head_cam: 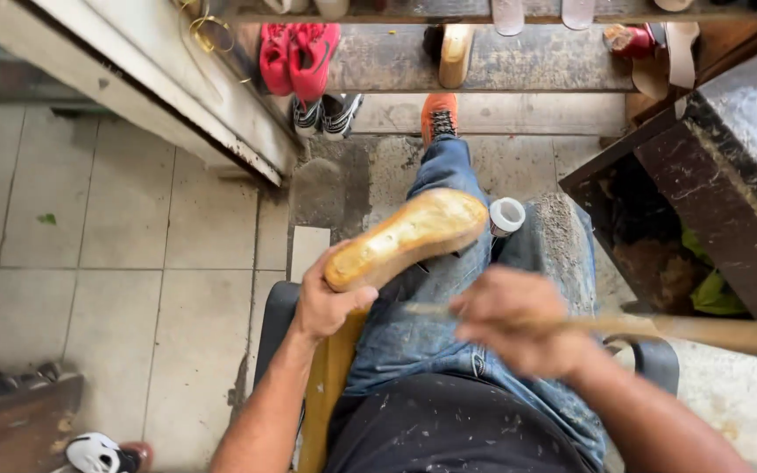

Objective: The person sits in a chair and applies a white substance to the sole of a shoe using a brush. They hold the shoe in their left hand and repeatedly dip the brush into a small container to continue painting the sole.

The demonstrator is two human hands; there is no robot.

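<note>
Left hand: clamped round the heel end of the sole.
Sole: yellowish, glossy and patchy, held tilted over the denim-clad lap.
Right hand: blurred, closed on a long wooden stick.
Small white pot: just beside the sole's toe.

Shoe sole lies over the lap, small jar just right.

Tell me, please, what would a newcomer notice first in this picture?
First, the yellowish shoe sole at centre, gripped at its heel by the left hand over the jeans. Next, the blurred right hand holding a long wooden stick that points toward the sole. Red shoes stand out on the shelf above.
</note>
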